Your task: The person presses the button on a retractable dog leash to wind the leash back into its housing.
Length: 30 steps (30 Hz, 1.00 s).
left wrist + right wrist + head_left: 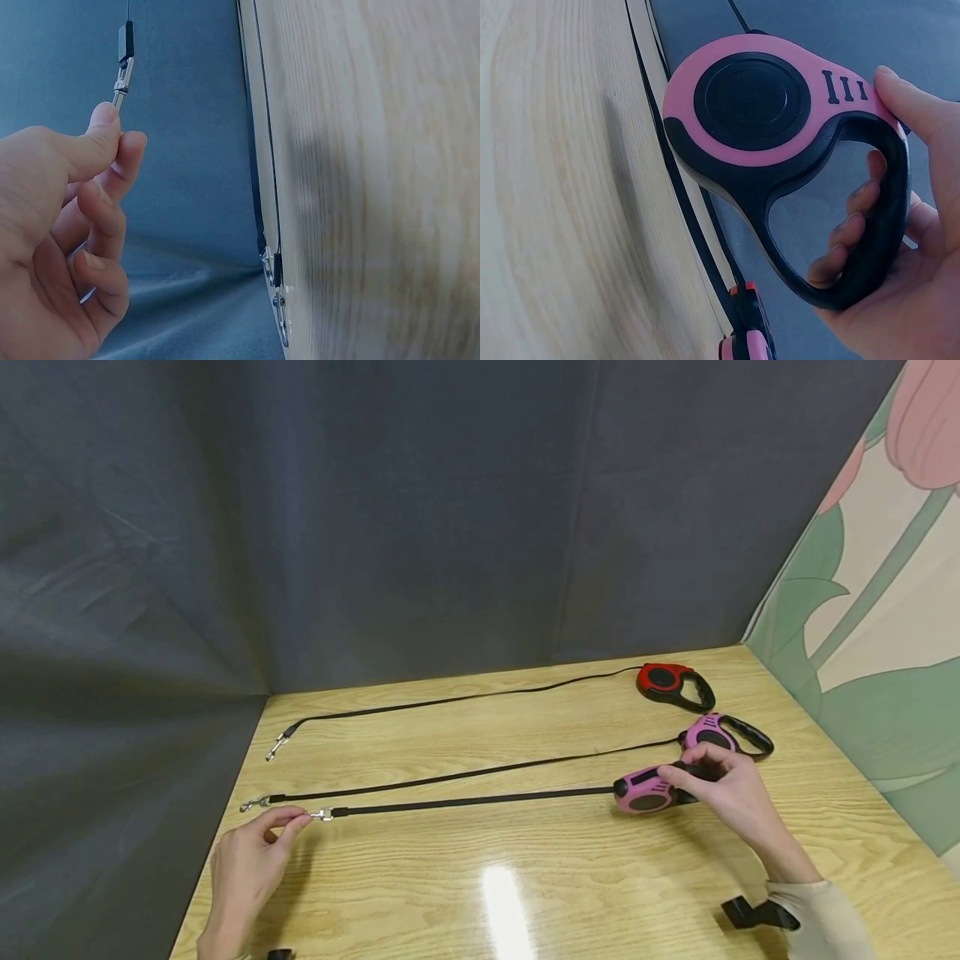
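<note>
My right hand (733, 795) grips the black handle of a pink retractable dog leash (676, 79), fingers curled through the loop and thumb along the top. Its black strap (480, 800) runs straight and taut to the left. At the far end, my left hand (251, 864) pinches the silver snap hook (122, 79) between thumb and forefinger, above the tabletop. Just behind lies a second pink retractable leash (708, 735), its strap drawn out to a hook (255, 803) at the left. Farther back rests a red retractable leash (662, 677), also with its strap extended.
The wooden table (420, 893) meets a dark grey curtain (435, 527) at the back and left. On the right rises a wall with painted tulips (885, 635). A black wrist mount (757, 913) sits at the right sleeve.
</note>
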### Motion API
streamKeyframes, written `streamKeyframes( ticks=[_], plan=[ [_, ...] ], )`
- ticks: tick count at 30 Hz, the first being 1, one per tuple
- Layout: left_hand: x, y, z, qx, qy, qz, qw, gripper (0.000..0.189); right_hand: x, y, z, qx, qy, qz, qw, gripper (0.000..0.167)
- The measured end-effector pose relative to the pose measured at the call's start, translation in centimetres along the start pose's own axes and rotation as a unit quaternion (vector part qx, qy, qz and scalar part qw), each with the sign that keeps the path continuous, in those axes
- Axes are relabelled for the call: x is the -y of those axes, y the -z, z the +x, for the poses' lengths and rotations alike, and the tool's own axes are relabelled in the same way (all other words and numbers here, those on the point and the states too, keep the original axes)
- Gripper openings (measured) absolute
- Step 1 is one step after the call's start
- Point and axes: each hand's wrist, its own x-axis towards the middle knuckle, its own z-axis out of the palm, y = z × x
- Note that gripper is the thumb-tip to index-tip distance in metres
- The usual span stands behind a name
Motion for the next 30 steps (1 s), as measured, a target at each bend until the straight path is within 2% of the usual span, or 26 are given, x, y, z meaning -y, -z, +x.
streamKeyframes(
  ticks=[16, 30],
  plan=[
    [-0.25, 0.02, -0.08, 0.016, 0.006, -0.003, 0.9998, 0.014, 0.08, -0.35, -0.12, 0.004, 0.009, 0.01, 0.9999, 0.021],
    [-0.36, -0.04, -0.17, 0.016, -0.01, -0.009, 0.9998, 0.015, 0.37, -0.77, -0.15, 0.011, 0.017, 0.025, 0.9995, 0.02]
  ],
)
